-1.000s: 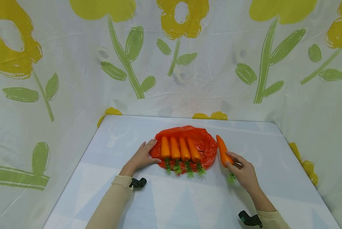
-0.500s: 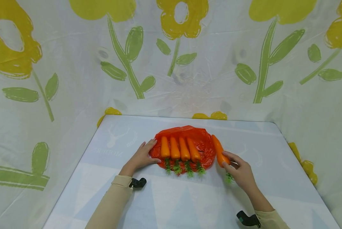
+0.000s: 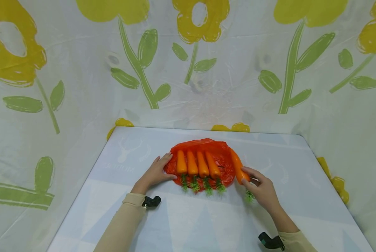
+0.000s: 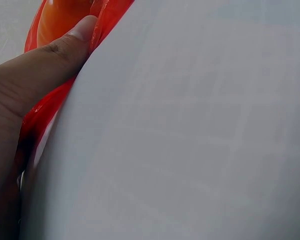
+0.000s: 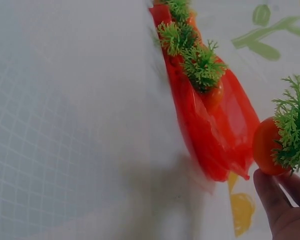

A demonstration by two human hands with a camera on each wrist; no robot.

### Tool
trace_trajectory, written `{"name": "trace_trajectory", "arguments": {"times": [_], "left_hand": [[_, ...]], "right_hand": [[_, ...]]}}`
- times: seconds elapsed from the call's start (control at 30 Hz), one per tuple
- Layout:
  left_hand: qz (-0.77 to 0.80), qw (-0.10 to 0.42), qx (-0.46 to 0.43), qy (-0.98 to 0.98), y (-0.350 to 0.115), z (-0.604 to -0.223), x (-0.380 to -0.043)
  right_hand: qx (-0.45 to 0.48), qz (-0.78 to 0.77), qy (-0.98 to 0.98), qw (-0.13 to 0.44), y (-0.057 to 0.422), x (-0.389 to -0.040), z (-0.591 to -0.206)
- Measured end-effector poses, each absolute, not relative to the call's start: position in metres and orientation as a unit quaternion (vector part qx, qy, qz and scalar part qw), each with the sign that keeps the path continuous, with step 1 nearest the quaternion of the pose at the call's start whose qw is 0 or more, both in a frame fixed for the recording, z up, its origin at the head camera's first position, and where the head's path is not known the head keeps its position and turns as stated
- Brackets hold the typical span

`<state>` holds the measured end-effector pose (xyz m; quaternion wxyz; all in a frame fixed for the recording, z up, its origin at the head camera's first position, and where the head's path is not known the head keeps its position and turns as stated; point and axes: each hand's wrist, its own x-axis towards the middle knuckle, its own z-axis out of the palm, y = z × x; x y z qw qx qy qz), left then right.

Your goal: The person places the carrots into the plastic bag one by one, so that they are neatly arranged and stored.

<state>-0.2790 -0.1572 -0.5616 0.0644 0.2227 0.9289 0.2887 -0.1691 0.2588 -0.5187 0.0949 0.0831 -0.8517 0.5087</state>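
A crumpled red plastic bag (image 3: 224, 157) lies flat near the back middle of the table. Several orange carrots (image 3: 192, 164) with green leafy tops are lined up on it, tips pointing away from me. My left hand (image 3: 156, 171) rests on the bag's left edge with fingers and thumb spread. In the left wrist view its thumb (image 4: 55, 57) presses on the red plastic (image 4: 50, 105). My right hand (image 3: 265, 189) pinches another carrot (image 3: 237, 164) by its thick end, its tip overlapping the bag's right edge. Its leafy top (image 5: 292, 125) hangs toward me in the right wrist view.
The pale blue and white patterned table (image 3: 188, 220) has its back edge close to a wall sheet (image 3: 232, 94) printed with yellow flowers and green leaves. A black camera (image 3: 151, 201) sits on the left wrist, another black camera (image 3: 271, 241) on the right.
My right hand has carried its carrot leftward, from beside the bag to over its right edge. The left hand and the carrots on the bag have stayed in place.
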Motion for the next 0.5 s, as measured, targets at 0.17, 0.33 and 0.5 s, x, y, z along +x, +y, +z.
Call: {"name": "trace_trajectory", "arguments": {"times": [0.17, 0.33, 0.5], "left_hand": [[0.286, 0.068, 0.219, 0.930, -0.157, -0.561, -0.279], [0.284, 0.069, 0.218, 0.931, -0.157, -0.562, -0.280], [0.283, 0.067, 0.219, 0.931, -0.157, -0.563, -0.281]], "right_hand": [[0.091, 0.519, -0.845, 0.094, 0.256, -0.171, -0.521], [0.090, 0.523, -0.843, 0.090, 0.252, -0.172, -0.521], [0.085, 0.523, -0.845, 0.079, 0.248, -0.174, -0.521]]}}
